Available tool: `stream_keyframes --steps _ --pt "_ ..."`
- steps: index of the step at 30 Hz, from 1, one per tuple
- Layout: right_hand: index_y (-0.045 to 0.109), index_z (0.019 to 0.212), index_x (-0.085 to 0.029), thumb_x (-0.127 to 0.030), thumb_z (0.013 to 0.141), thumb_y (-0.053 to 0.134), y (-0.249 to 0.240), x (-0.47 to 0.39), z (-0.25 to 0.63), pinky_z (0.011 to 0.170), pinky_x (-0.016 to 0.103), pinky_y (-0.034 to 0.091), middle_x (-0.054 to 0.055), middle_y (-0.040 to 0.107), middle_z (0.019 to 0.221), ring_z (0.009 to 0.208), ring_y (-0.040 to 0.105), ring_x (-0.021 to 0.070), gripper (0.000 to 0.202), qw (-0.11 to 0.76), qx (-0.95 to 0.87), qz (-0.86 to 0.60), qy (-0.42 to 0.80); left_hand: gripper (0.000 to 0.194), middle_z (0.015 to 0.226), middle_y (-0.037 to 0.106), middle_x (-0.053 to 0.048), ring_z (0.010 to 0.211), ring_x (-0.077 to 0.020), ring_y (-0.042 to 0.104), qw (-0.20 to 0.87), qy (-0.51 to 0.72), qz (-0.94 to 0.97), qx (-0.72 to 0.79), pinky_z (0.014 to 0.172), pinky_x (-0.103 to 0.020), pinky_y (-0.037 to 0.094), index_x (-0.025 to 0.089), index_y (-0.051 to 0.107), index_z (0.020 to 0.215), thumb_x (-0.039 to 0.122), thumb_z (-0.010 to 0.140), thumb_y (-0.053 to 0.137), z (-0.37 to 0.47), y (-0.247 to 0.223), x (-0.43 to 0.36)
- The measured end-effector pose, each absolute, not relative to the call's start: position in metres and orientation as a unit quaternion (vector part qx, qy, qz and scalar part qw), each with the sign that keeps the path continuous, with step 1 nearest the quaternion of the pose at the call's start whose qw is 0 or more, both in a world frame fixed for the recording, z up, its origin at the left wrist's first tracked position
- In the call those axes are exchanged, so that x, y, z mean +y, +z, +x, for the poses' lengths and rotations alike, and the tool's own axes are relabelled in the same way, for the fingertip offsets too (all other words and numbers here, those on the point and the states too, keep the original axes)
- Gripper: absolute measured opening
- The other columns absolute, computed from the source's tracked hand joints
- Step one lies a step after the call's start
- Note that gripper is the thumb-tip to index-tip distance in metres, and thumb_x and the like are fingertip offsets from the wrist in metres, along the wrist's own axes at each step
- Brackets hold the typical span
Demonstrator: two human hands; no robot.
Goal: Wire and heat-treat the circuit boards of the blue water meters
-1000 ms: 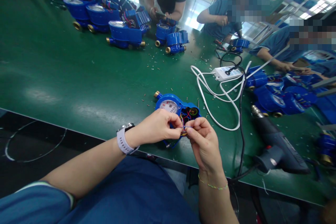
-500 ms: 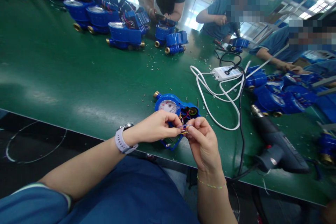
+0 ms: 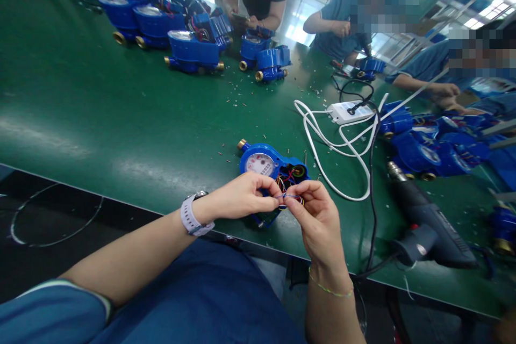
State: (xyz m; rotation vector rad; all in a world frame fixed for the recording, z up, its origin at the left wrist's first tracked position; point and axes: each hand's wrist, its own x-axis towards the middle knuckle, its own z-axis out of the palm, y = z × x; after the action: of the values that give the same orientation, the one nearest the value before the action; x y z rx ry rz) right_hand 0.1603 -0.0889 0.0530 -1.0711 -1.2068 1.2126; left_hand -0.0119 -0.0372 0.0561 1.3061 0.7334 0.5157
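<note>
A blue water meter (image 3: pixel 258 151) with a round white dial and a brass threaded end lies near the table's front edge. Its side housing is open and shows red, yellow and other thin wires (image 3: pixel 287 176). Over the near side of the meter, my left hand (image 3: pixel 248 194) pinches thin wires between thumb and forefinger. My right hand (image 3: pixel 316 212) faces it, its thumb and forefinger closed on the same wires, bluish and white ones among them. The fingertips almost meet. Both hands cover part of the housing and the meter's lower edge.
A dark heat gun (image 3: pixel 431 220) lies at right, beside a white power strip (image 3: pixel 350 112) with looped cable. Blue meters (image 3: pixel 193 48) stand at the far left, others (image 3: pixel 419 148) at right. Metal bits litter the green table (image 3: pixel 161 118). Several people work across it.
My right hand has turned slightly and shifted a little to the right, its fingers closer along the wires. My left hand keeps its pinch. The view has moved slightly.
</note>
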Motion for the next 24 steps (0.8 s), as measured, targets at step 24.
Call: stream_keyframes --steps 24 --pt "0.059 0.103 -0.026 -0.007 0.091 0.060 0.056 -0.096 0.170 0.081 0.020 0.049 -0.003 0.062 0.096 0.091 0.061 0.0107 0.023 0.441 -0.709 -0.452 0.315 0.018 0.052 0.044 0.006 0.045 -0.0046 0.031 0.666 0.249 0.596 0.374 0.042 -0.017 0.020 0.012 0.065 0.072 0.029 0.068 0.063 -0.007 0.046 -0.042"
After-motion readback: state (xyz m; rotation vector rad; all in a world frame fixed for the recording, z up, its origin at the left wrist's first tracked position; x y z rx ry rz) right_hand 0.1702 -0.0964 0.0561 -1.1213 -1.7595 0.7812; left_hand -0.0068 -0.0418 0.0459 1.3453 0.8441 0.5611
